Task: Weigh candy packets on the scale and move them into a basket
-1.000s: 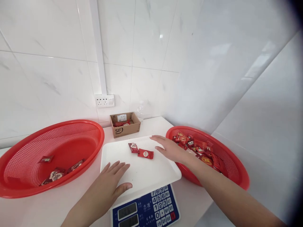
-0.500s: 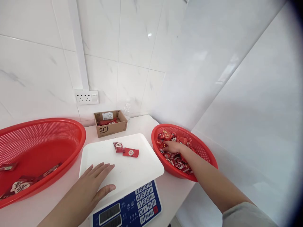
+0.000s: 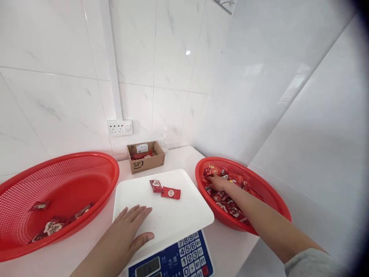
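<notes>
My left hand [image 3: 129, 227] lies with fingers spread over the near left part of the white tray [image 3: 190, 219] of a digital scale, holding nothing. Two small red wrapped packets rest on the tray beyond it: a darker one [image 3: 156, 186] and a brighter one [image 3: 171, 193], their edges meeting. To the right, my right hand [image 3: 218, 183] reaches down into a red basket [image 3: 276, 204] of similar red packets [image 3: 230, 207]. Its fingertips are hidden among the packets, so I cannot tell whether one is gripped.
At left stands a larger red basket [image 3: 86, 156] with several packets in it. An open cardboard box [image 3: 148, 164] with red packets sits at the back beside a clear plastic bottle [image 3: 164, 140]. The scale's blue keypad [image 3: 191, 254] faces me; walls close the back and right.
The view has shifted, so everything sits further right and lower in the picture. My right hand's fingers have sunk deeper among the packets. My left hand stays spread over the tray.
</notes>
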Available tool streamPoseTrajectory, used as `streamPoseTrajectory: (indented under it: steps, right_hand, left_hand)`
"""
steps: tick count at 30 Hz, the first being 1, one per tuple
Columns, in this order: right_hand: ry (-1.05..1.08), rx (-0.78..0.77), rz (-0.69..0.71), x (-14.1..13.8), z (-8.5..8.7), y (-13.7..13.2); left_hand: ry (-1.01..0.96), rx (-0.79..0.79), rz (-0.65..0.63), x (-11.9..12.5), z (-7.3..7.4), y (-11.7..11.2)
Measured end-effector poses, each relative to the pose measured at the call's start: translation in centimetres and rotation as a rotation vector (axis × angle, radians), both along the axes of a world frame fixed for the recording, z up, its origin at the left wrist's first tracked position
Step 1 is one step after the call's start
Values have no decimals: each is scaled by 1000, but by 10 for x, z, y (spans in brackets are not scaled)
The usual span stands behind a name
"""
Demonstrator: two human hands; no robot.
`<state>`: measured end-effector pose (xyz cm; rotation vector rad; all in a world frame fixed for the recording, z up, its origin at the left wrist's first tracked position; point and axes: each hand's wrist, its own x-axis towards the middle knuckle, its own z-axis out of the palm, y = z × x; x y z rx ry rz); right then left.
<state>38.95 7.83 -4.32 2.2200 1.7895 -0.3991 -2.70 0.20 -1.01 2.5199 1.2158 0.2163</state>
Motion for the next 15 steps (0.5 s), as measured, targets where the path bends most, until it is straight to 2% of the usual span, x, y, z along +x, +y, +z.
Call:
streamPoseTrajectory:
  steps: [9,15]
  right_hand:
    - [66,64,43,-1,6,1]
    - [105,329,-48,1,30,-7]
  left_hand:
    - [16,-59,8,2,4,-5]
    - [12,-22,0,1,-2,-2]
